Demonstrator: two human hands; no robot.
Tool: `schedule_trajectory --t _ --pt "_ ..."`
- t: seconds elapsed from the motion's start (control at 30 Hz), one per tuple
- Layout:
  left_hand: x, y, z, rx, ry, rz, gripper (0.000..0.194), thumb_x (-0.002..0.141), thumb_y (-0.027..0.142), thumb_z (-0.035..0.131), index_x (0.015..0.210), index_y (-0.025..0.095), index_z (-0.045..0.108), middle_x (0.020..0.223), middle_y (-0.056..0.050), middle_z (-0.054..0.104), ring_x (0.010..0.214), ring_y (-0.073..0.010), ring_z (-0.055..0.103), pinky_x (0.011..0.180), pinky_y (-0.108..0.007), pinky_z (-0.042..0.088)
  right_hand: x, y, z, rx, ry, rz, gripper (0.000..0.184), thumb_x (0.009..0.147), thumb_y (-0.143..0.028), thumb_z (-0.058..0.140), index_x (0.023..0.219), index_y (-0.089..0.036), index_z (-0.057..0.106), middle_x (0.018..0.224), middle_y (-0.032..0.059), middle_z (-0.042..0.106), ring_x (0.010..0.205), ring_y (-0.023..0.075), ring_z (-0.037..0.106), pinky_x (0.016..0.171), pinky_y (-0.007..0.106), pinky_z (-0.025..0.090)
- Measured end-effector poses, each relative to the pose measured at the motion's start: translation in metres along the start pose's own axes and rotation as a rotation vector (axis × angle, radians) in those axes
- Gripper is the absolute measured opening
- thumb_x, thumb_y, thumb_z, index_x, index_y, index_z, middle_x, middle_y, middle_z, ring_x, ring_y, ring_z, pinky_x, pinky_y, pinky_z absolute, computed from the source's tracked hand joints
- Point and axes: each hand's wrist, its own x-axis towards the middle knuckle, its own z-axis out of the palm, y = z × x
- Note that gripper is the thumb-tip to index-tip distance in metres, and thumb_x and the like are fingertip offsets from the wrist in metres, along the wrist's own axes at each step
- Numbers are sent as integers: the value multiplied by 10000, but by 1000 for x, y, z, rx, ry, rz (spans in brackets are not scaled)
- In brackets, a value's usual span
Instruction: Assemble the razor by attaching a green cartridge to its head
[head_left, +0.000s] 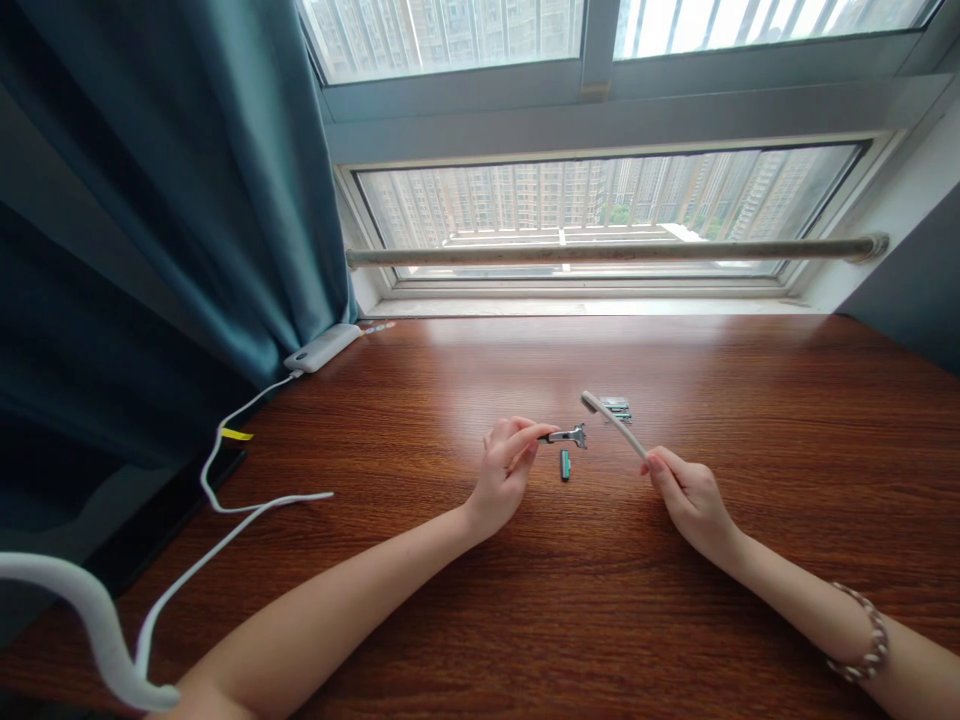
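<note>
White tube [94, 622]: nearest the camera; thick, curved, at eight o'clock in the view.
White cable [300, 497]: forked, spread over the left of the brown wooden table [480, 620]; reaches the white box [324, 348] at ten o'clock from the left hand.
Left hand [501, 472]: closed in a fingertip pinch on the razor handle.
Razor handle [564, 437]: metallic, forked end bare of any visible blade head, pointing toward two o'clock from the left hand.
Right hand [694, 500]: closed around the lower end of the toothbrush.
Toothbrush [625, 435]: white, slanted up toward ten or eleven o'clock from the right hand; contact with anything below, cannot tell.
Loose cartridge [565, 465]: black with a green strip, flat on the table; at three o'clock from the left hand, between nine and ten from the right, just below the forked end.
Other cartridges [616, 410]: grouped at two o'clock from the left hand, between ten and eleven from the right; partly behind the brush shaft. Exact count, cannot tell.
Hazards, as judged: razor handle twisting or slipping, from a light pinch under sideways pressure; loose cartridge skidding, from a knock by the forked end; grouped cartridges scattering, from a low sweep of the brush; nicked fingertips, from careless contact with a blade edge.
</note>
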Motion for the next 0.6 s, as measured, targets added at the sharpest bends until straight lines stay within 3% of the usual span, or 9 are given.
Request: schedule_trajectory --t 0.13,0.27,0.43,0.6 --pt "0 -1 -1 88 59 25 273 862 227 400 1061 269 582 927 -46 543 890 -171 451 836 -333 316 -1 -1 -1 -34 -39 -74 222 882 -263 371 728 -165 497 507 -54 330 424 71 353 473 197 280" --pt "-2 -3 0 156 138 29 274 850 212 431 1059 291 590 938 -44 523 911 -170 437 835 -332 324 -1 1 -1 -107 52 -32 216 880 -264 386 728 -165 504 493 -56 337 413 72 360 469 199 277" --pt "-3 -6 1 194 191 43 275 831 198 471 1042 311 607 935 -39 513 892 -161 436 823 -325 337 -3 1 1 -153 -17 -120 185 872 -250 405 741 -165 504 516 -47 385 436 72 396 486 198 283" --pt "-2 -9 1 193 214 26 272 824 205 485 1037 317 612 936 -40 511 890 -161 433 815 -323 355 -4 2 1 -218 57 -113 172 870 -248 415 756 -163 511 504 -51 377 425 71 389 488 202 277"
